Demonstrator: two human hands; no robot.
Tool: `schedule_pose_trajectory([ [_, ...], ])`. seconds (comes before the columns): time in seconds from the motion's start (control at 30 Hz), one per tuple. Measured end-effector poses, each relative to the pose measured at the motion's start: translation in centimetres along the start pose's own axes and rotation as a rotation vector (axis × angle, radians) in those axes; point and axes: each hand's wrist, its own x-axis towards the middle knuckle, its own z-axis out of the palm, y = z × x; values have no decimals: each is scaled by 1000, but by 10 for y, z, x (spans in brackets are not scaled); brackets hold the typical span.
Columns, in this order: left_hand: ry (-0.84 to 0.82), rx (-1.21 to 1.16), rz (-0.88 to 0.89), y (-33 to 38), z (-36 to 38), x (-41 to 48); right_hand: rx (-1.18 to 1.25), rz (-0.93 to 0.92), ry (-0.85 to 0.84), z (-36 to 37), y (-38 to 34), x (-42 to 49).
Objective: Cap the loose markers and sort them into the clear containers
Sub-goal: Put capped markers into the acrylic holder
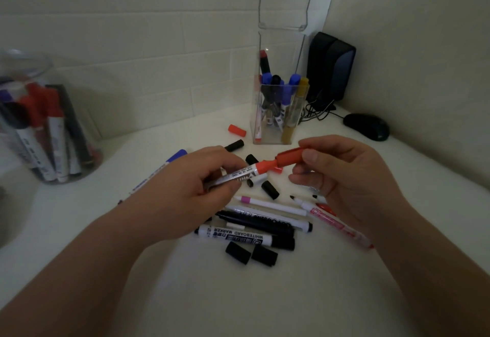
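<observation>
My left hand (191, 185) grips a red whiteboard marker (246, 173) by its white barrel, tip end pointing right. My right hand (342, 175) pinches a red cap (290, 156) whose mouth meets the marker's red collar. Below the hands lie several loose markers (254, 224) and black caps (252, 253) on the white table (238, 297). A round clear jar (39, 124) at the left holds red and black markers. A square clear container (277, 108) at the back holds blue, black and gold markers.
A loose red cap (236, 130) lies left of the square container, a black cap (234, 145) near it. A blue-capped marker (172, 160) shows behind my left hand. A black speaker (330, 68), cables and a black mouse (367, 126) sit in the back right corner by the wall.
</observation>
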Motion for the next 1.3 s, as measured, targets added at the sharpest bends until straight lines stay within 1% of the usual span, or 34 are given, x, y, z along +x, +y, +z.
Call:
schedule_pose_trajectory([
  [0.1,13,28,46,1,2,1,-125,3,-37,3,4,-4],
  [0.23,103,28,109,2,5,2,-256,-2,-82,7,-1,-10],
  [0.3,134,26,128,2,7,2,-349,-24,-132,8,-5,-14],
  [0.37,132,55,152,3,8,2,-451,-65,-181,9,-7,-17],
  [0.47,97,99,192,4,9,3,-561,-104,-199,10,-8,-20],
  [0.57,97,116,232,5,8,2,-591,-131,-224,12,-6,-21],
  [0.67,135,134,254,5,8,2,-529,-126,-216,14,-2,-20],
  [0.77,162,141,245,7,10,2,-480,-126,-226,16,-1,-20],
  [0.83,138,149,217,8,11,2,-496,-130,-234,16,1,-19],
  [1.0,74,124,133,9,10,4,-511,-166,-172,9,0,-13],
  [1.13,66,184,-15,-4,2,5,-556,-197,65,-18,-7,-1],
  [1.2,75,222,-87,-12,-1,6,-657,-206,150,-32,-10,5],
  [1.3,35,267,-159,-17,0,7,-861,-179,160,-46,-14,10],
])
